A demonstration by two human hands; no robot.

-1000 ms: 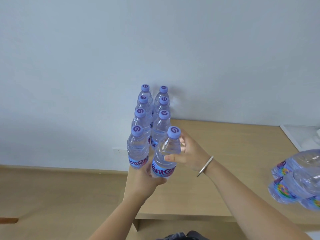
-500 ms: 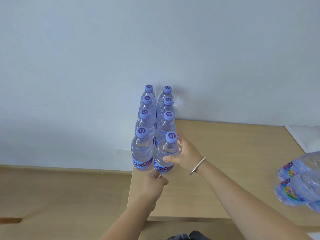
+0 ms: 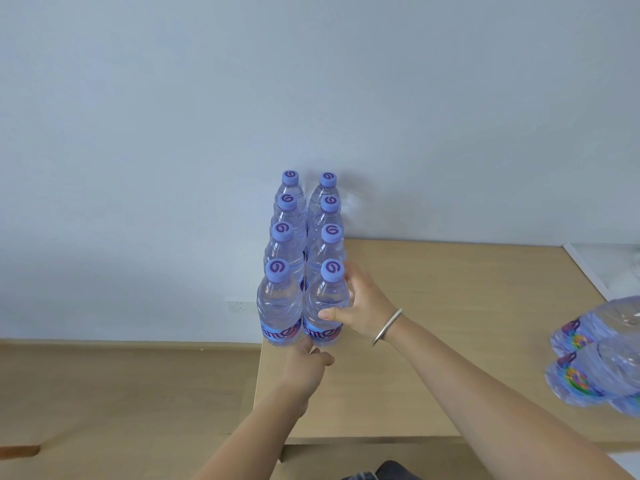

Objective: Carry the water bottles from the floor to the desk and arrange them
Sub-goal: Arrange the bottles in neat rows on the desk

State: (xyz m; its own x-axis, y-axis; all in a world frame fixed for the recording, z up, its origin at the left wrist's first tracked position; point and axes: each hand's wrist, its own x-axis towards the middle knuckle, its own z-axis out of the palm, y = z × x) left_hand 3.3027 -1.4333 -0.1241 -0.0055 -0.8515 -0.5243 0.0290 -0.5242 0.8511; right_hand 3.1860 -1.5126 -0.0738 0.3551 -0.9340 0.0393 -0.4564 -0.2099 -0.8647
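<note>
Nearest right-column bottle [image 3: 325, 306] stood upright at the desk's front-left corner, closing a block of eight water bottles [image 3: 304, 237] set in two columns of four running back toward the wall [image 3: 311, 98]. Its neighbour, the front-left bottle [image 3: 278, 306], stood touching or just beside it.

Right hand [image 3: 360, 310] was wrapped round the bottle's right side at mid-body, thumb across the front above the label, fingers reaching up near the cap [image 3: 332, 270]: grasping it. Left hand [image 3: 304, 362] lay low at the bases of the two front bottles, fingertips against them; whether it pinched anything could not be told.

Handling judgement: bottles appeared full and sealed, so moderately heavy, with thin clear walls that would give under a hard squeeze. Smooth plastic, likely slippery. Best hold is the ribbed waist above the label, or the neck for lifting.

Surroundings: desk [image 3: 450, 323] bare wood to the right of the block. More bottles with rainbow labels [image 3: 595, 358] lay on their sides at the right edge of view. A white tray-like object [image 3: 588, 268] sat at the far right. Floor [image 3: 121, 393] lay below the left edge; the front-left bottle stood near that edge, a tipping risk if nudged.
</note>
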